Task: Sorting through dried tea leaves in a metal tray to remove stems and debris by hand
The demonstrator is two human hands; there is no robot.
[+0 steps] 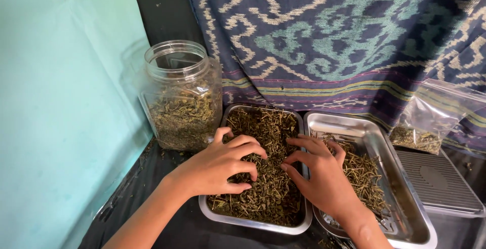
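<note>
Against a patterned woven cloth (329,41) and a pale green wall (61,102), a dark desk (177,229) carried two steel trays side by side. Both hands were sorting: the left hand (220,165) and right hand (321,175), fingers curled and picking, lay in the dried herbs (263,198) filling the left tray (253,224). The next move seemingly called for pinching out stems (362,175) toward the right tray (405,229).

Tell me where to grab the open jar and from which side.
Grip the jar around its narrower neck, just under the open rim, coming from the front right. A turquoise wall stands close on its left and a patterned cloth hangs behind. The left hand is nearest, in the tray of dried leaves.
</note>
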